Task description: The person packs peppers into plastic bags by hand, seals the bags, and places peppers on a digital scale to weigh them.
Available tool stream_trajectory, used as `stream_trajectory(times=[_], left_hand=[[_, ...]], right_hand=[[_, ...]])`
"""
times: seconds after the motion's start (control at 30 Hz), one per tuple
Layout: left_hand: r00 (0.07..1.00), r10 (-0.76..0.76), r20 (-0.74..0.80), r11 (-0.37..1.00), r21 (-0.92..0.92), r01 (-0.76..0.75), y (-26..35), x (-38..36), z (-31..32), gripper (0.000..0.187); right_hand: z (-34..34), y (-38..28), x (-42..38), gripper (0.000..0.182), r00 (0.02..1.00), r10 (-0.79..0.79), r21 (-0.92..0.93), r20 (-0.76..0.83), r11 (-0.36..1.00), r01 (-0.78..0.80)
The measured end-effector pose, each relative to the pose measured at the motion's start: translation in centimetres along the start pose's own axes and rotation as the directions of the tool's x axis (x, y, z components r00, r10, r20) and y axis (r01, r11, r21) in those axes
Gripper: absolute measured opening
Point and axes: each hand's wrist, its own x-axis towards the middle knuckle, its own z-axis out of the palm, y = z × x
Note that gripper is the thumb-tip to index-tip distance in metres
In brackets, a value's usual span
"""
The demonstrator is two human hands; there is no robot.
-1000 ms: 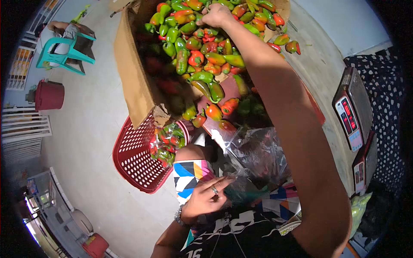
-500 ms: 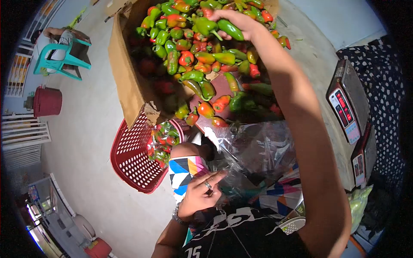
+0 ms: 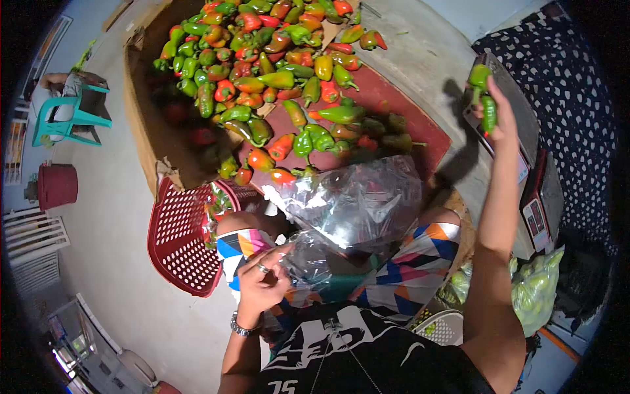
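Observation:
My right hand (image 3: pixel 502 121) is closed on green peppers (image 3: pixel 489 111), raised at the right over a weighing scale (image 3: pixel 518 85). Low in the middle, my left hand (image 3: pixel 262 279), with a ring and a wristwatch, has its fingers curled at the edge of a clear plastic bag (image 3: pixel 354 203). The index finger points along the film, and the grip is partly hidden. The bag spreads over the lap and against the near side of the red surface (image 3: pixel 407 111). Red, green and orange peppers (image 3: pixel 249 79) lie heaped there, beside a cardboard wall (image 3: pixel 141 98).
A red perforated basket (image 3: pixel 180 243) holding bagged peppers stands left of my knee. A second scale (image 3: pixel 538 217) sits at the right, near a bag of green produce (image 3: pixel 538 289). Farther left, a person sits on a teal chair (image 3: pixel 72 115) near a maroon bucket (image 3: pixel 58 186).
My right hand has moved from the pepper heap rightward and down to the scale, carrying green peppers. The view has shifted right. My left hand stays at the plastic bag.

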Motion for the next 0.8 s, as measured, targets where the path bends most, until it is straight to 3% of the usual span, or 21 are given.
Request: stream_trajectory(times=[0.03,0.1,0.17,0.27,0.37,0.4,0.5,0.7,0.8], left_hand=[[1.000,0.003,0.005,1.000,-0.005,-0.003,0.0,0.0,0.0,0.047],[1.000,0.031,-0.004,1.000,0.001,-0.031,0.1,0.2,0.1,0.048],[0.990,0.122,-0.064,0.993,0.005,-0.122,-0.4,0.7,0.6,0.054],[0.995,0.081,-0.066,0.996,-0.033,-0.083,-0.4,1.0,1.1,0.052],[1.000,0.028,-0.012,0.999,0.042,-0.027,0.5,1.7,1.2,0.053],[0.998,0.055,-0.023,0.998,0.019,-0.054,0.6,2.0,1.5,0.052],[0.998,0.054,-0.040,0.998,-0.027,-0.055,0.7,2.4,2.1,0.052],[1.000,0.013,-0.026,1.000,0.011,-0.013,0.6,2.3,1.8,0.052],[1.000,-0.023,-0.020,1.000,-0.020,0.023,0.5,2.1,1.7,0.051]], right_hand=[[-3.3,-1.8,0.0,0.047,0.986,-0.022,-0.135,-0.164,0.991,0.000],[-10.9,-5.1,1.7,0.048,0.943,-0.085,-0.400,-0.321,0.915,-0.053],[-16.5,-6.5,2.9,0.055,0.801,-0.399,-0.751,-0.446,0.654,-0.092],[-29.3,-7.0,8.8,0.067,0.884,-0.165,-0.874,-0.437,0.310,-0.374],[-23.7,-7.6,7.2,0.077,0.769,-0.340,-0.817,-0.542,-0.004,-0.577],[-21.3,-8.2,6.6,0.085,0.772,-0.271,-0.803,-0.575,0.008,-0.596],[-19.4,-7.4,7.0,0.092,0.733,-0.346,-0.779,-0.586,-0.008,-0.627],[-14.6,-8.6,6.1,0.097,0.816,-0.228,-0.810,-0.530,-0.148,-0.568],[-17.2,-7.4,7.0,0.090,0.803,-0.363,-0.850,-0.473,-0.051,-0.524]])
